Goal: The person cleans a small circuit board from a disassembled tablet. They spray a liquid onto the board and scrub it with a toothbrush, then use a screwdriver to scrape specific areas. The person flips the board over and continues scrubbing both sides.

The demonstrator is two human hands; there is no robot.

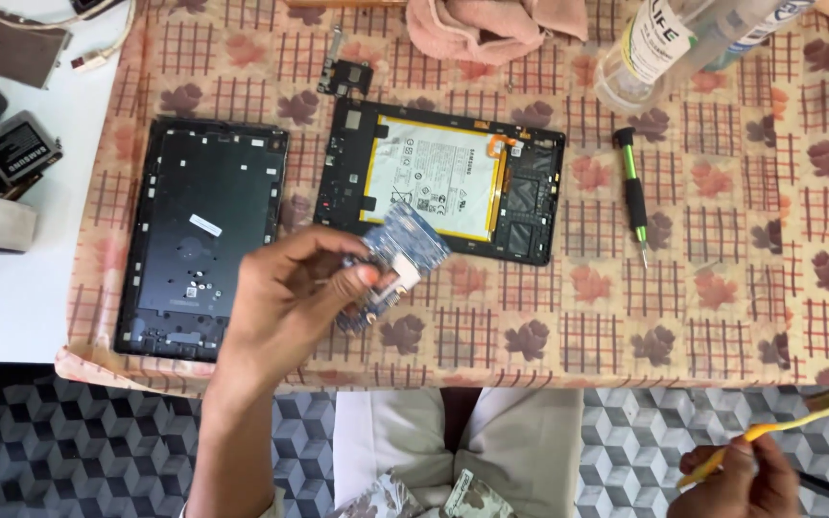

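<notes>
My left hand (285,297) holds a small blue circuit board (397,261) above the patterned cloth, just in front of an opened tablet (530,197) with its white battery exposed. My right hand (736,480) is low at the bottom right, off the table, gripping a yellow toothbrush (798,417) that points up to the right. The tablet's black back cover (205,235) lies to the left of the hand.
A green-handled screwdriver (633,192) lies right of the tablet. A clear bottle (654,48) and a pink cloth (491,27) sit at the back. Small black parts (345,77), a loose battery (11,149) and a cable (98,53) lie at the left.
</notes>
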